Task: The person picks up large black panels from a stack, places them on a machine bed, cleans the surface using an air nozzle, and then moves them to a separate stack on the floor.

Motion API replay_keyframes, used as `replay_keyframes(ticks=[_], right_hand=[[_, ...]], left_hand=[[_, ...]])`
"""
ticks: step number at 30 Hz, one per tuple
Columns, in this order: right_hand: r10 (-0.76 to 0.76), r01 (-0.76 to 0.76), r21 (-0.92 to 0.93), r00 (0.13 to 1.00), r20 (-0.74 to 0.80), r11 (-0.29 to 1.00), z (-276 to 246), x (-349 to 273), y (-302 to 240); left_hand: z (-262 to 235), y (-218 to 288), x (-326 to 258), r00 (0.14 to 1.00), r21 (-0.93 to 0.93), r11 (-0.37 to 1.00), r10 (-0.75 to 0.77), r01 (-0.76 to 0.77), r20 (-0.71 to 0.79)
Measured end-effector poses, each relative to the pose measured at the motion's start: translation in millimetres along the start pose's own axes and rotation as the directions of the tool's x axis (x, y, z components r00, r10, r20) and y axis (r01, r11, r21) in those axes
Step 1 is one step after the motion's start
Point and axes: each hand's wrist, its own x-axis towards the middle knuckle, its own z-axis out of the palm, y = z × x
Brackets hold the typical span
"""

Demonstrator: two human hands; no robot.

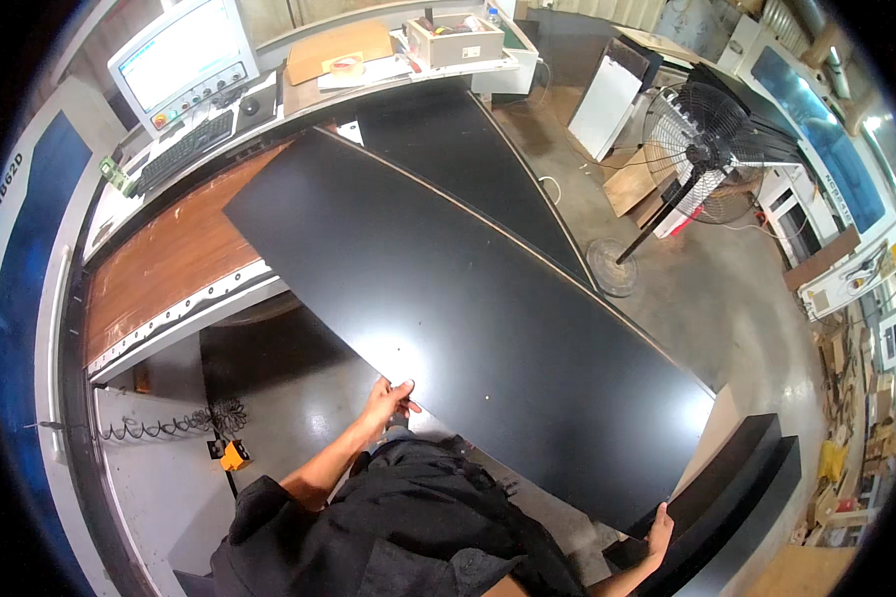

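I hold a long black panel [448, 289] level in front of me, running from upper left to lower right. My left hand [386, 400] grips its near long edge about midway. My right hand [659, 525] grips the panel's lower right corner. The far left end of the panel lies over a machine table with a wood-brown surface [159, 264]. A second black panel [468, 149] lies beneath and beyond it.
A control console with a screen [181, 52] and keyboard [179, 151] stands at upper left. A standing fan [712, 134] is on the concrete floor to the right. Stacked black boards [747, 478] sit near my right hand. A coiled cable [159, 428] hangs at lower left.
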Motion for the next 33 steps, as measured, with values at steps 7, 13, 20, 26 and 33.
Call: replay_keyframes(ticks=[7, 13, 20, 26, 33], right_hand=[[-0.159, 0.075, 0.607, 0.984, 0.086, 0.791, 49, 5, -41], [-0.286, 0.137, 0.803, 0.957, 0.043, 0.580, 96, -7, -30], [-0.305, 0.444, 0.553, 0.894, -0.329, 0.705, 175, -75, -81], [-0.210, 0.341, 0.608, 0.937, -0.278, 0.717, 234, -121, -129], [-0.231, 0.373, 0.659, 0.927, -0.296, 0.653, 297, -133, -197]], left_hand=[[-6, 51, 61, 1.000, 0.088, 0.996, 0.011, -0.013, 0.021], [-17, 95, 108, 0.987, 0.374, 0.916, 0.158, -0.145, -0.005], [-43, 133, 170, 0.859, 0.664, 0.722, 0.454, -0.198, -0.238], [-59, 184, 239, 0.819, 0.758, 0.634, 0.510, -0.151, -0.263], [-81, 234, 309, 0.780, 0.796, 0.581, 0.574, -0.171, -0.251]])
